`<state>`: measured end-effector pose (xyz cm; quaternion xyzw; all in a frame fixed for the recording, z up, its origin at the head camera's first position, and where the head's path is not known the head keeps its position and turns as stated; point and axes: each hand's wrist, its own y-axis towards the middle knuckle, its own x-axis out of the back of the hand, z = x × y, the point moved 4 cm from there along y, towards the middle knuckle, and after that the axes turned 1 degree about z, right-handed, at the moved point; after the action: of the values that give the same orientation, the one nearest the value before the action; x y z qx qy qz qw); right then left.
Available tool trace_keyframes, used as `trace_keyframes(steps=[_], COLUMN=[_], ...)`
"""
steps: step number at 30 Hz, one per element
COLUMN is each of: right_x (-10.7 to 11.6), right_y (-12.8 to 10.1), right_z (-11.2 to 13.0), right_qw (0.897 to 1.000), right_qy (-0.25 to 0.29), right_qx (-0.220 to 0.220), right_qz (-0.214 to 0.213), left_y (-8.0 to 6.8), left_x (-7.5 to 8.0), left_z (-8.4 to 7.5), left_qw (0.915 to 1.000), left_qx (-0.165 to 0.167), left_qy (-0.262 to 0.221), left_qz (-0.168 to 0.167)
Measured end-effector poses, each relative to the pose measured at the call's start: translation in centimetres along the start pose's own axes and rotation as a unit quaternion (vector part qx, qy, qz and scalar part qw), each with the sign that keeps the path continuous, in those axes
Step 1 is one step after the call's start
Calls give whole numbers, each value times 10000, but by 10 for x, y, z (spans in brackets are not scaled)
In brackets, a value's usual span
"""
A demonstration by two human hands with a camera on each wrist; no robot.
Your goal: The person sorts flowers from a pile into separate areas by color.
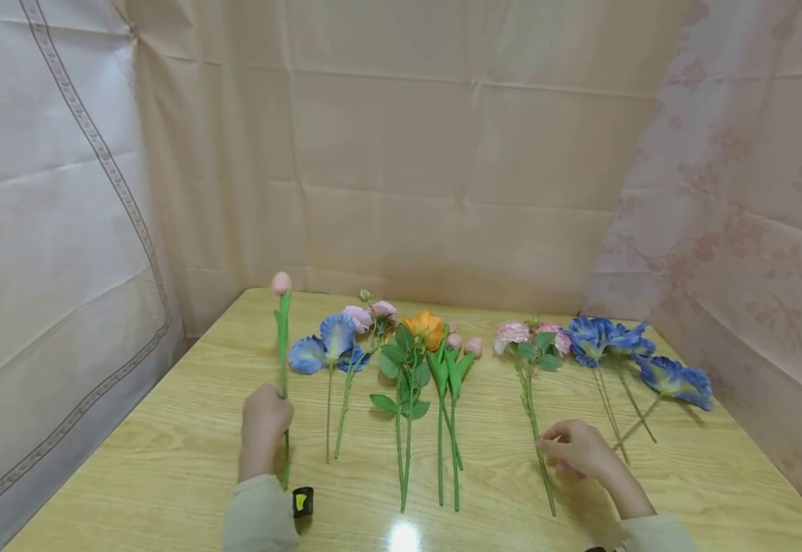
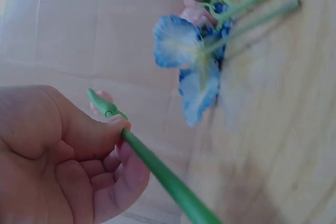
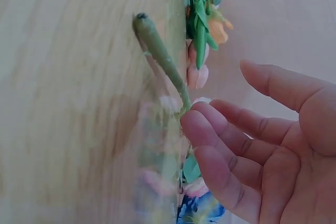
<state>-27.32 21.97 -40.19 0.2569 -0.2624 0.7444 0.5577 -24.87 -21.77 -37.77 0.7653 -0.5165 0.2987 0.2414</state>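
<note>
My left hand (image 1: 265, 418) pinches the green stem of an artificial pink tulip (image 1: 281, 322) between thumb and fingers, with the flower head pointing away at the table's left. Close beside it lies a blue iris (image 1: 332, 349). In the left wrist view the tulip's stem (image 2: 163, 174) runs out past the thumb. My right hand (image 1: 578, 448) is beside the stem of a pink rose spray (image 1: 530, 399). Thumb and fingers stand apart there, nothing held between them; in the right wrist view the fingertips (image 3: 197, 124) are near or touching that stem (image 3: 163, 59).
Pink roses (image 1: 371, 316), an orange flower (image 1: 425, 330) with green leaves, and several pink tulips (image 1: 451, 368) lie mid-table. Blue irises (image 1: 597, 341) are at the right. A small black object (image 1: 302, 501) is by the left cuff. Curtains surround the wooden table (image 1: 166, 452).
</note>
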Motion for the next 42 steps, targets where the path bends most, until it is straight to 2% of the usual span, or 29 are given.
trace_keyframes(steps=[4, 9, 15, 24, 31, 38, 42], right_x=[-1, -4, -10, -20, -26, -37, -45], right_y=[0, 0, -1, -5, -7, -9, -10], right_z=[2, 6, 10, 27, 39, 54, 63], right_qw=[9998, 9990, 9982, 9924, 9900, 9839, 9809], right_qy=[33, 54, 195, 384, 419, 748, 717], right_qx=[131, 384, 473, 1096, 1252, 1424, 1586], right_qz=[151, 234, 310, 405, 497, 784, 872], left_y=[-4, -9, -17, -33, -51, -62, -69], left_x=[-2, -12, -30, -60, -73, -86, -93], left_z=[-15, -37, -65, -94, -116, -130, -137], left_qw=[9990, 9931, 9841, 9651, 9530, 9442, 9401], left_qx=[-410, -997, -1518, -2035, -2416, -2500, -2617], left_qy=[-150, -619, -871, -1204, -1154, -1316, -1289], left_qz=[-82, -2, 305, 1126, 1415, 1693, 1763])
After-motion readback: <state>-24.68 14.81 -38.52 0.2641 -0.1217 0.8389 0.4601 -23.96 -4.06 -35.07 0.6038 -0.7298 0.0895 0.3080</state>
